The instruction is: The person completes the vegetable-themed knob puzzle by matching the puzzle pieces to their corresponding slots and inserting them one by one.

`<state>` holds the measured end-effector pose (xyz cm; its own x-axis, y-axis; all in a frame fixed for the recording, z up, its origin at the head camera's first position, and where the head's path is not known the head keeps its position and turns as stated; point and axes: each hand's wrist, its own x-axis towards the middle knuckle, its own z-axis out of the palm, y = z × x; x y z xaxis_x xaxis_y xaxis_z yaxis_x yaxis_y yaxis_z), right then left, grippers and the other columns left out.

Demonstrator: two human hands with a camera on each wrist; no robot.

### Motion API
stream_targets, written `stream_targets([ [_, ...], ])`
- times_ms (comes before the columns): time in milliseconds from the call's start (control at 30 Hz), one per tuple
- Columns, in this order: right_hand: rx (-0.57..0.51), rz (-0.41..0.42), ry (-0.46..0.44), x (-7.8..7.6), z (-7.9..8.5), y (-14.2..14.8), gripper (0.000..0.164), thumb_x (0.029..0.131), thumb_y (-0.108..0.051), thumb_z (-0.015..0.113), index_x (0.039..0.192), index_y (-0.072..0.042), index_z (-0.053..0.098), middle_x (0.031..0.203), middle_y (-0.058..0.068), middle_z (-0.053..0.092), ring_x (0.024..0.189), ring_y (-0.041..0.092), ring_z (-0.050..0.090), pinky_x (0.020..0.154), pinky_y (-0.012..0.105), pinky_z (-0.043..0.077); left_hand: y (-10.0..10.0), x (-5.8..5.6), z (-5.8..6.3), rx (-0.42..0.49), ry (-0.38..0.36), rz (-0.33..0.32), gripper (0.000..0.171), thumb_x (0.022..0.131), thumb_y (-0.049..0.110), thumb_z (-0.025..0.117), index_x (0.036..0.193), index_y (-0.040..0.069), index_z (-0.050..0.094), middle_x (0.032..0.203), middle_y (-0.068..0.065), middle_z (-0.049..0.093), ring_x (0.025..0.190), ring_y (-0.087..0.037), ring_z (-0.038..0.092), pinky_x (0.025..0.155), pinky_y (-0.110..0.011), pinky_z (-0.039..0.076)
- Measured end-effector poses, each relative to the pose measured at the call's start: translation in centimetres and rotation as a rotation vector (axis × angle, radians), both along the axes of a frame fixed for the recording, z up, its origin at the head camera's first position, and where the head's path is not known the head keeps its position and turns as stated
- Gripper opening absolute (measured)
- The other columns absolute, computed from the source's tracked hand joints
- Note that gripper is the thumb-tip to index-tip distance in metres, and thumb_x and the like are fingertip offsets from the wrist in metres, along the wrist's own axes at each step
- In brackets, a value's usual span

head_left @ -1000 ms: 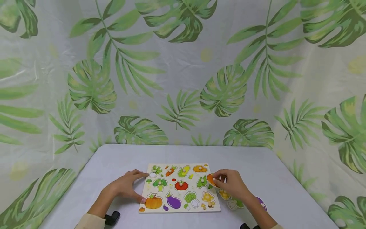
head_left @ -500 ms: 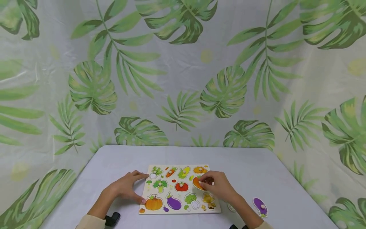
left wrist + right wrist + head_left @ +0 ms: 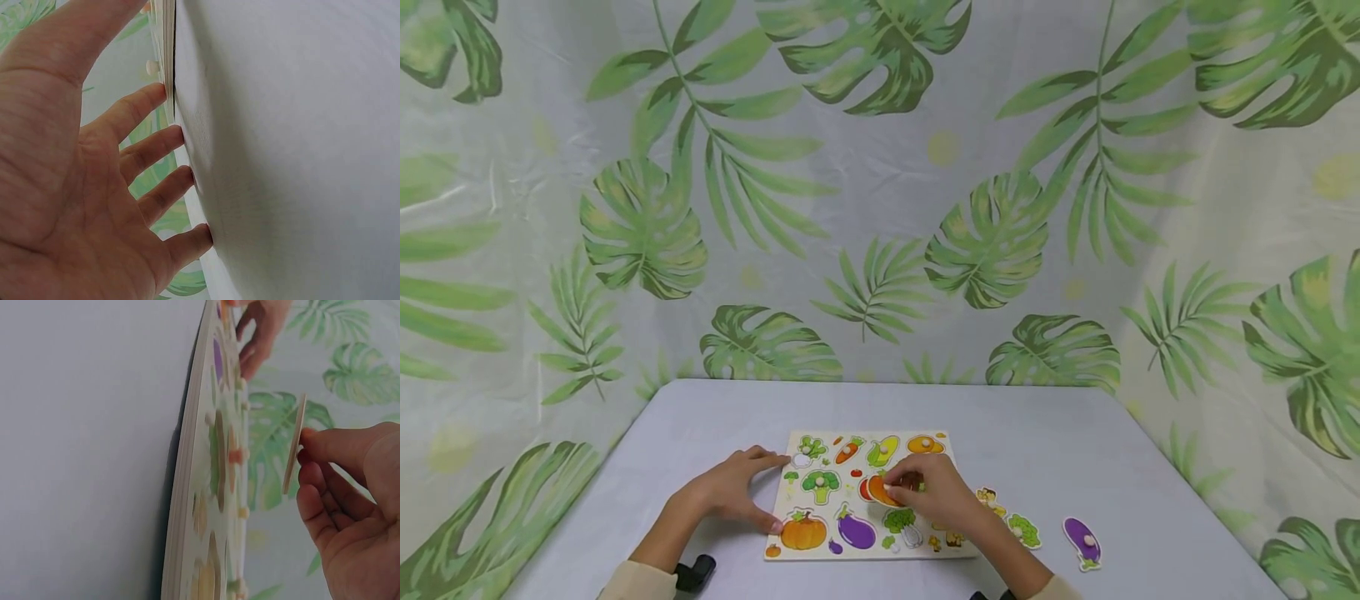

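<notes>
The orange piece (image 3: 878,492) partly hides the tomato (image 3: 864,490).

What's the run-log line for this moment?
left hand: touches board edge | right hand: pinches orange piece above board | loose eggplant piece: on table

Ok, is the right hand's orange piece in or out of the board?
Out: the right hand pinches the orange piece clear of the board; the right wrist view shows a gap.

Thin orange puzzle piece (image 3: 880,492), held in the air over a pale wooden board (image 3: 790,493), board flat on the desk (image 3: 880,404), bright vegetable pictures (image 3: 856,529) on it
</notes>
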<state>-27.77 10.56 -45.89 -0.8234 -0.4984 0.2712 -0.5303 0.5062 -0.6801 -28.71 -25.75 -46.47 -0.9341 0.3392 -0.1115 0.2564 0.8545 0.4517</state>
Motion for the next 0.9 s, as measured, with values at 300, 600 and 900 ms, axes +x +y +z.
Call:
stream_targets([
  [300, -0.012, 0.063, -0.037, 0.3, -0.2, -3.1, 0.006, 0.094, -0.015, 0.077, 0.098, -0.017, 0.081, 0.09, -0.008, 0.074, 0.071, 0.002, 0.059, 0.065, 0.019, 0.053, 0.0, 0.1, 0.2, 0.008, -0.015, -0.008, 0.101, 0.062, 0.057, 0.094, 0.15, 0.026, 0.054, 0.151, -0.01, 0.049, 0.14, -0.041, 0.044, 0.107, -0.074, 0.039],
  [600, -0.03, 0.097, -0.068, 0.8, -0.3, -5.6, 0.007, 0.093, -0.012, 0.077, 0.097, -0.015, 0.081, 0.093, -0.006, 0.075, 0.074, 0.0, 0.058, 0.068, 0.017, 0.053, -0.2, 0.1, 0.1, -0.007, 0.01, -0.004, 0.102, 0.061, 0.058, 0.094, 0.15, 0.026, 0.054, 0.151, -0.009, 0.05, 0.14, -0.04, 0.044, 0.107, -0.073, 0.04],
  [900, 0.024, 0.115, -0.05, 1.1, -1.1, -7.6, 0.008, 0.09, -0.012, 0.08, 0.095, -0.018, 0.082, 0.084, -0.014, 0.07, 0.068, -0.002, 0.053, 0.061, 0.016, 0.049, -0.1, 0.1, 0.0, 0.002, 0.012, -0.014, 0.102, 0.062, 0.059, 0.094, 0.15, 0.026, 0.054, 0.149, -0.008, 0.051, 0.14, -0.04, 0.045, 0.107, -0.072, 0.041],
])
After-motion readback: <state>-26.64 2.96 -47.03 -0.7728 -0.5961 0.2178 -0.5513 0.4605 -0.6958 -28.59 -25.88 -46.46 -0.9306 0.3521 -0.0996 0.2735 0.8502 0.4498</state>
